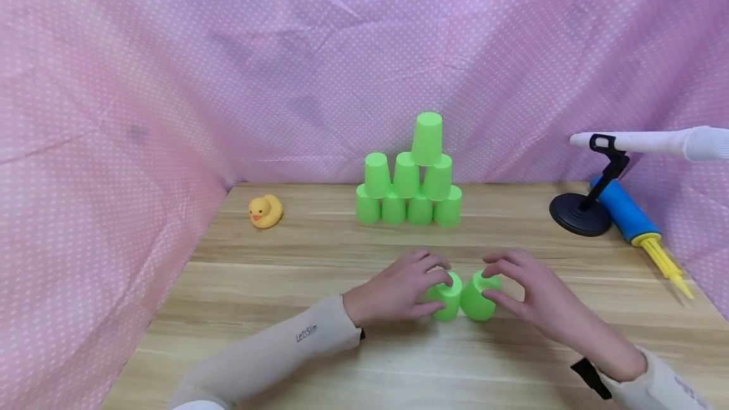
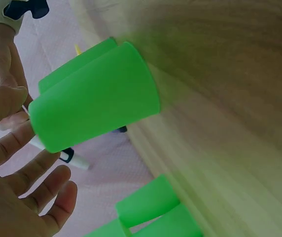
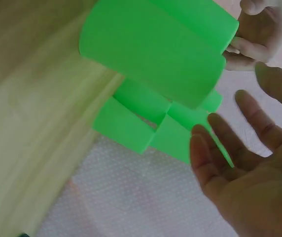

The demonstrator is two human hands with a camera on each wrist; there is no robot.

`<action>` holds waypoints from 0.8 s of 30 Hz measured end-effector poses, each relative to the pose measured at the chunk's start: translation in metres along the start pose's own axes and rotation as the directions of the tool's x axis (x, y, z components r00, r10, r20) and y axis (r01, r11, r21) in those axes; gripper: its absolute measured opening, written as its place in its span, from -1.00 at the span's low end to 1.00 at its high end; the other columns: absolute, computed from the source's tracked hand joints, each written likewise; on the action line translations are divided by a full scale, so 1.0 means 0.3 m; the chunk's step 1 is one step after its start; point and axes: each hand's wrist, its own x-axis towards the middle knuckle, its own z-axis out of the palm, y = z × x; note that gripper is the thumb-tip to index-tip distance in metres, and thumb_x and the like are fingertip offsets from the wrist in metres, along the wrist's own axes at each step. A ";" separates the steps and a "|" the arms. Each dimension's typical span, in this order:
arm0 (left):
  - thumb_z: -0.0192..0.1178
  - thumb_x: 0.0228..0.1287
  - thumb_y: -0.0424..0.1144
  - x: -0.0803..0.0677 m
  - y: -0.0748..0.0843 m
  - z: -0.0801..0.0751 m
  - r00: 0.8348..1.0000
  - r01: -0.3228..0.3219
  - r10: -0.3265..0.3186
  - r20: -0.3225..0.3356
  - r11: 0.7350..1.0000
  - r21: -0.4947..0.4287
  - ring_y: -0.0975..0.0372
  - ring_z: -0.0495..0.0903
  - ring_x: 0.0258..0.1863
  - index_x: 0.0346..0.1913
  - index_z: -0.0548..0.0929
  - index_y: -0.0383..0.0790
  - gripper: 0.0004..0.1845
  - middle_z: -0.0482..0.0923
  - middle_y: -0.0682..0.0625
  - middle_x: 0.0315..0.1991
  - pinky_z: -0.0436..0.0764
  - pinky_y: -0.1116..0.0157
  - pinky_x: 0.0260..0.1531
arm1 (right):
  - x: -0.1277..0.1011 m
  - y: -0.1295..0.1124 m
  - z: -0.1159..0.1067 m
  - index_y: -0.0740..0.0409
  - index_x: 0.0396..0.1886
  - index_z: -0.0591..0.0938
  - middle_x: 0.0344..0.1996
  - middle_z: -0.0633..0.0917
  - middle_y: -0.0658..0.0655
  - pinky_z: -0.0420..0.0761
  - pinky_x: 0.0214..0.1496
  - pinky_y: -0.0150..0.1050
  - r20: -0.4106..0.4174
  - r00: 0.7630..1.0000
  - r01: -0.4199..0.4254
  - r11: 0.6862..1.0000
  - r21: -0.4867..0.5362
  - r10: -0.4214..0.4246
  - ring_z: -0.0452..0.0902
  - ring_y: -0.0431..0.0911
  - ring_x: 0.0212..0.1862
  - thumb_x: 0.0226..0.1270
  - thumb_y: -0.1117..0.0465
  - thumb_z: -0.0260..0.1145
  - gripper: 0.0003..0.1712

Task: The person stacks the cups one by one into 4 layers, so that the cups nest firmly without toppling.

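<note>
Two light-green plastic cups stand upside down side by side near the front of the table. My left hand (image 1: 401, 286) is at the left cup (image 1: 450, 304), its loosely bent fingers and thumb spread about the upturned base. To the right, my right hand (image 1: 538, 290) hovers beside the right cup (image 1: 477, 304), fingers and thumb apart. The right wrist view shows a gap between those fingertips and the cup (image 3: 151, 54). Behind both hands rises a pyramid of matching upside-down cups (image 1: 393, 207): a bottom row of several, three above, and a single cup (image 1: 428, 138) on top.
A yellow rubber duck (image 1: 266, 211) sits at the back left of the wooden table (image 1: 256, 277). At the back right, a black stand (image 1: 581, 214) carries a white tube-shaped object (image 1: 655, 142). A blue and yellow hand pump (image 1: 626, 211) lies beside it. Pink dotted cloth (image 1: 313, 68) hangs behind.
</note>
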 end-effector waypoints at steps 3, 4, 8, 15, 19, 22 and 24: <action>0.22 0.24 0.03 0.001 -0.002 0.011 1.000 0.019 -0.019 0.003 1.000 -0.010 0.26 0.32 0.08 -0.06 0.56 -0.03 -0.70 0.43 0.08 0.06 0.25 0.38 0.15 | -0.020 0.007 0.021 -0.07 -0.29 0.62 -0.10 0.60 -0.01 0.44 -0.04 -0.30 -0.017 1.000 -0.007 1.000 0.000 0.007 0.50 -0.06 -0.06 -0.18 0.26 0.58 -0.60; 0.22 0.24 0.02 0.001 -0.002 0.013 1.000 0.026 -0.026 0.003 1.000 -0.015 0.27 0.32 0.08 -0.06 0.56 -0.04 -0.70 0.43 0.08 0.06 0.25 0.38 0.15 | -0.026 0.008 0.029 -0.06 -0.30 0.62 -0.10 0.60 0.00 0.43 -0.03 -0.32 -0.023 1.000 -0.008 1.000 0.004 0.008 0.50 -0.06 -0.07 -0.19 0.27 0.58 -0.59; 0.20 0.26 0.01 0.002 -0.002 0.019 0.999 0.050 -0.050 0.001 0.998 -0.034 0.30 0.30 0.04 -0.06 0.54 -0.04 -0.71 0.43 0.10 0.03 0.27 0.41 0.11 | -0.042 0.009 0.047 -0.08 -0.31 0.62 -0.12 0.62 0.00 0.41 -0.04 -0.40 -0.042 0.998 -0.040 0.999 0.024 0.041 0.50 -0.08 -0.08 -0.22 0.31 0.58 -0.58; 0.20 0.26 -0.01 0.007 -0.001 0.027 0.997 0.079 -0.079 0.006 0.996 -0.051 0.33 0.30 0.00 -0.09 0.51 -0.04 -0.74 0.43 0.13 -0.02 0.29 0.46 0.04 | -0.050 0.006 0.053 -0.11 -0.30 0.59 -0.12 0.63 -0.06 0.53 -0.15 -0.30 -0.034 0.994 -0.099 0.994 0.036 0.101 0.51 -0.16 -0.13 -0.16 0.31 0.57 -0.57; 0.21 0.27 -0.04 0.005 0.003 0.032 0.997 0.081 -0.081 0.000 0.995 -0.065 0.34 0.30 0.00 -0.10 0.51 -0.05 -0.76 0.43 0.13 -0.03 0.29 0.47 0.05 | -0.054 0.008 0.055 -0.10 -0.29 0.57 -0.14 0.63 -0.07 0.59 -0.23 -0.23 -0.028 0.995 -0.095 0.994 0.053 0.097 0.53 -0.18 -0.15 -0.14 0.32 0.56 -0.57; 0.22 0.26 -0.06 -0.005 0.000 0.034 0.997 0.079 -0.081 -0.015 0.992 -0.096 0.33 0.31 0.03 -0.09 0.51 -0.07 -0.75 0.42 0.13 -0.03 0.28 0.48 0.07 | -0.056 0.009 0.058 -0.08 -0.29 0.57 -0.16 0.63 -0.07 0.59 -0.25 -0.22 -0.036 0.996 -0.079 0.994 0.069 0.082 0.53 -0.18 -0.17 -0.15 0.34 0.56 -0.56; 0.23 0.25 -0.08 -0.017 -0.005 0.027 0.996 0.081 -0.086 -0.034 0.988 -0.128 0.34 0.32 0.04 -0.08 0.50 -0.08 -0.74 0.41 0.13 -0.03 0.29 0.51 0.07 | -0.058 0.010 0.060 -0.08 -0.29 0.57 -0.16 0.63 -0.08 0.58 -0.25 -0.26 -0.048 0.996 -0.067 0.995 0.076 0.070 0.53 -0.19 -0.18 -0.17 0.34 0.56 -0.55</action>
